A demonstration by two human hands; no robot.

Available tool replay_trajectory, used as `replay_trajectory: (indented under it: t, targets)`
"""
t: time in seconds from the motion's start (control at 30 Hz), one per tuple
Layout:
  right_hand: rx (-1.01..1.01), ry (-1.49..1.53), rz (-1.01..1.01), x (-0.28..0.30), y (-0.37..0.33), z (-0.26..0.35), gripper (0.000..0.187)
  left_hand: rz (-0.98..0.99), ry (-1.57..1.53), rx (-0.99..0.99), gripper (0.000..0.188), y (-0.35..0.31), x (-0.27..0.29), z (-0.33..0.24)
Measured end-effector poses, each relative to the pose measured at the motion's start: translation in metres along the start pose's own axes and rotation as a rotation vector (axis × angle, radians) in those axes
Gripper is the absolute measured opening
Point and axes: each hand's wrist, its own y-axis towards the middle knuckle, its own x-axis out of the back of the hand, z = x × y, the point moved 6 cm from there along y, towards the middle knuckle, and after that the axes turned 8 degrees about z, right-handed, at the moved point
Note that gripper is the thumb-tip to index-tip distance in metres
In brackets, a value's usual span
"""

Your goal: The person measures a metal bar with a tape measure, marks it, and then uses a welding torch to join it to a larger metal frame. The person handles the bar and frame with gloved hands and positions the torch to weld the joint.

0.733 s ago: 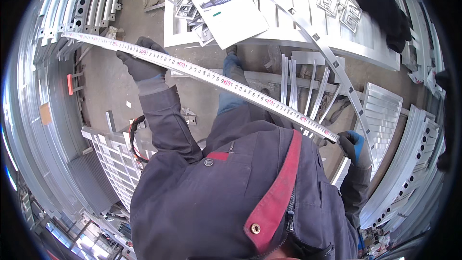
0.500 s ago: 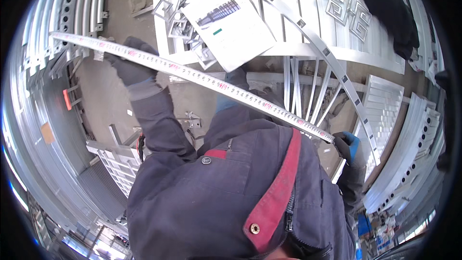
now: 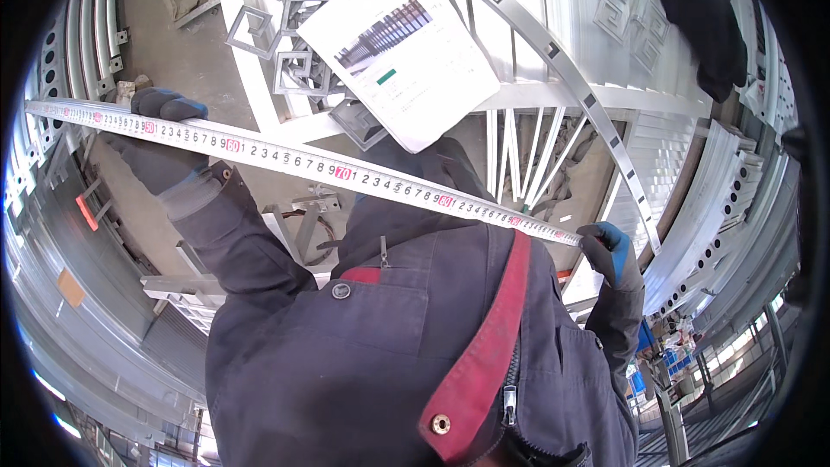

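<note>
The left hand (image 3: 169,166) holds the tape (image 3: 389,183) and the right hand (image 3: 610,252) pinches its end, stretched straight, so moving it likely needs steady hands.

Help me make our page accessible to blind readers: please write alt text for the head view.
A person holds a tape measure aslant, crossing the gloved left hand and gripped in the gloved right hand. Beyond it, a printed sheet partly covers square spiral metal pieces on a pale panel.

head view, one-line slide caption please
White measuring tape runs from the gloved right hand across the gloved left hand, a printed sheet beyond.
</note>
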Motion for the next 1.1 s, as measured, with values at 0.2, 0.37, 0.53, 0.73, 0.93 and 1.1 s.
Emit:
replay_trajectory:
  t: [0.2, 0.37, 0.53, 0.73, 0.93, 1.1]
  targets:
    - [0.027, -0.04, -0.006, 0.008, -0.011, -0.05, 0.017, 0.066, -0.023, -0.061, 0.055, -0.064, 0.002, 0.017]
    - [-0.008, -0.121, 0.039, 0.008, -0.019, -0.089, 0.017, -0.143, 0.145, -0.272, 0.055, -0.12, 0.026, 0.031]
    - [-0.089, -0.041, 0.117, 0.008, -0.012, -0.105, 0.014, 0.012, 0.02, -0.202, 0.063, -0.143, 0.029, 0.052]
    - [-0.078, -0.068, 0.151, -0.002, 0.008, -0.112, 0.013, -0.199, 0.147, -0.274, 0.064, -0.154, 0.068, 0.047]
    - [-0.1, -0.046, 0.158, -0.007, 0.019, -0.125, 0.013, -0.367, 0.235, -0.321, 0.055, -0.174, 0.114, 0.053]
    - [-0.084, -0.081, 0.193, -0.012, 0.033, -0.135, 0.014, -0.281, 0.082, -0.244, 0.054, -0.177, 0.144, 0.059]
